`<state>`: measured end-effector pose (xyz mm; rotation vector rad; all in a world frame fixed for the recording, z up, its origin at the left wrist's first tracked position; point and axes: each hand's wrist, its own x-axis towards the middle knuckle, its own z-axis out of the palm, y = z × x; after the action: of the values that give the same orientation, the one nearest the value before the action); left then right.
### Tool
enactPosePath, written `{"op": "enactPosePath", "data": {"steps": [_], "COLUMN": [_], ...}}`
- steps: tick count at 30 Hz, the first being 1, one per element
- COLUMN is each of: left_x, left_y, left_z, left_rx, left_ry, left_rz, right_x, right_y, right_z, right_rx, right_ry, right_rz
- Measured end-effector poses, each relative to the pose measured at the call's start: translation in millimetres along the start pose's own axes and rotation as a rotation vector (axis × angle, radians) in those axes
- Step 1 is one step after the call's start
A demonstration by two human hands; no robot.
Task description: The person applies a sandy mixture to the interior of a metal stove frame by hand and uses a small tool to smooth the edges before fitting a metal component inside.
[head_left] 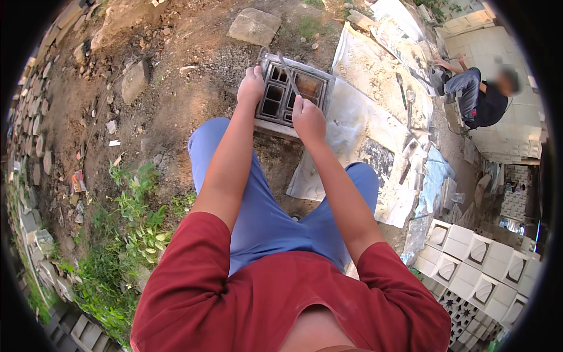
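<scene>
Grey rod (289,75) clenched in the right hand (309,119) seems mid-scrape; leftward, the left hand (251,87) clasping the gridded mould (284,101) must brace.

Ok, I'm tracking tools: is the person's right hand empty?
No, the right hand holds a thin grey rod over the square grey frame with compartments.

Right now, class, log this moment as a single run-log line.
Left hand: on frame, left edge | Right hand: gripping rod over frame | Beyond frame: stone | Right of frame: pale sheet, co-worker
</scene>
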<state>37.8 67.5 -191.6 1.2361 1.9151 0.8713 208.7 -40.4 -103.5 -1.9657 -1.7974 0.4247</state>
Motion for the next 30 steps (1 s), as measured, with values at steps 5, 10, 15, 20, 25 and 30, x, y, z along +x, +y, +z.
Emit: {"op": "enactPosePath", "data": {"steps": [5,10,15,20,25,30], "left_x": [-15,-17,-24,-31,-25,-30], "left_y": [15,15,22,29,18,29], "left_z": [-6,-12,-7,-3,-9,0], "left_rx": [0.124,0.177,0.317,0.438,0.498,0.525], "left_ry": [0.05,0.123,0.279,0.317,0.361,0.256], "left_rz": [-0.032,-0.05,0.069,0.296,0.497,0.684], "right_x": [12,2,-23,-60,-88,-106], "right_y": [6,10,39,62,72,84], "right_z": [1,-2,-13,-29,-20,-22], "right_rx": [0.004,-0.002,0.005,0.096,0.072,0.122], "right_ry": [-0.008,0.017,0.034,0.068,0.036,0.05], "right_rz": [0.024,0.063,0.155,0.174,0.162,0.139]}}
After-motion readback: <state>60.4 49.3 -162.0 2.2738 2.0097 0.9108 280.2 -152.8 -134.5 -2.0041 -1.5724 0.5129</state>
